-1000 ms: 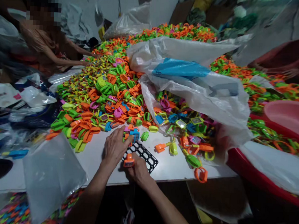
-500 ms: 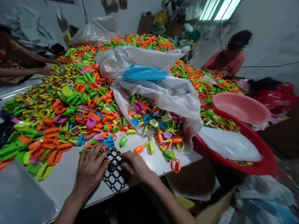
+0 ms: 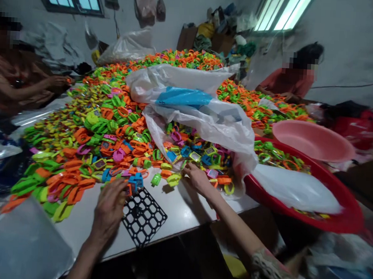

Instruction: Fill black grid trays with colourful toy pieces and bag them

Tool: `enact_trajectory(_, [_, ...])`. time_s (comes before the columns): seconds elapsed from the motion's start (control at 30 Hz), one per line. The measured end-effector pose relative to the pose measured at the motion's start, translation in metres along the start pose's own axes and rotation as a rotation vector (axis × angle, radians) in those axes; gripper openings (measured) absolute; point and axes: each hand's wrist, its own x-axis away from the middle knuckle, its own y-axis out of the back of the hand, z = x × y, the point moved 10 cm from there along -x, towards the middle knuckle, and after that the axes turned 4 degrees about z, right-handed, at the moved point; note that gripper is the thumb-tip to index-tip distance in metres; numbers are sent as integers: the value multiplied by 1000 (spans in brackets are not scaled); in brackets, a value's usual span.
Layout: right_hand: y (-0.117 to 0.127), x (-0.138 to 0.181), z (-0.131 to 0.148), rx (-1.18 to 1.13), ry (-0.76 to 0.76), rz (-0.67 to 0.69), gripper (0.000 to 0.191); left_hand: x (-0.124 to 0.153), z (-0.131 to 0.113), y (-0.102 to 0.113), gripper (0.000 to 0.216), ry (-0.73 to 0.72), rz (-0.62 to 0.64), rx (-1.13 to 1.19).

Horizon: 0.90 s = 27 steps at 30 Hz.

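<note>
Bright plastic toy watches [image 3: 119, 146] in orange, green, yellow, pink and blue lie heaped over the white table [image 3: 185, 213]. My left hand [image 3: 108, 210] rests at the left side of a black plastic grid [image 3: 145, 217], fingers curled and their tips hidden. Just past those fingertips sit a blue toy watch [image 3: 136, 181] and an orange piece. My right hand [image 3: 198, 180] is at the front of the heap, its fingers closed on a yellow-green toy watch [image 3: 173, 179] whose shadow falls on the table below it. A green piece [image 3: 155, 179] lies left of that.
A white and blue plastic bag [image 3: 182, 97] lies across the heap. At right stand a red basin [image 3: 352, 213] with more toys and a pink basin [image 3: 315, 141]. A clear plastic sheet [image 3: 25, 239] covers the near left corner. Two people sit at the far left and right.
My right hand has left the black grid and moved right and away, to the toy watches. My left hand has drawn off the grid's top, so more of it shows. The view has shifted slightly.
</note>
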Motion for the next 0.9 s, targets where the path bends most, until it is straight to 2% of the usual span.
enact_trajectory(0.1, [1, 2, 28, -475, 23, -33, 11, 3, -8, -13, 27, -96, 30, -96])
enact_trajectory(0.2, [-27, 11, 73, -922, 42, -72, 12, 5, -7, -16, 27, -92, 14, -114])
enact_trajectory(0.27, [-62, 17, 111, -1039, 61, 26, 7, 6, -6, -16, 28, -70, 22, -131])
enact_trajectory(0.33, [-92, 20, 137, -1080, 26, 99, 6, 6, -6, -15, 29, -51, 31, -138])
enact_trajectory(0.43, [-105, 13, 145, -1141, -35, 17, 12, 8, -7, -15, 34, -37, 64, -119])
enact_trajectory(0.5, [-106, 4, 152, -1090, 31, 13, 12, 9, -8, -15, 41, -37, 84, -109])
enact_trajectory(0.67, [-118, -15, 168, -635, 129, 37, 22, 12, -15, -20, 50, -88, 97, -189])
enact_trajectory(0.8, [-130, -26, 186, -399, 147, 136, 22, 11, -16, -17, 36, -93, 12, -273])
enact_trajectory(0.9, [-124, -23, 189, -369, 213, 194, 21, 10, -15, -15, 25, -97, -11, -299])
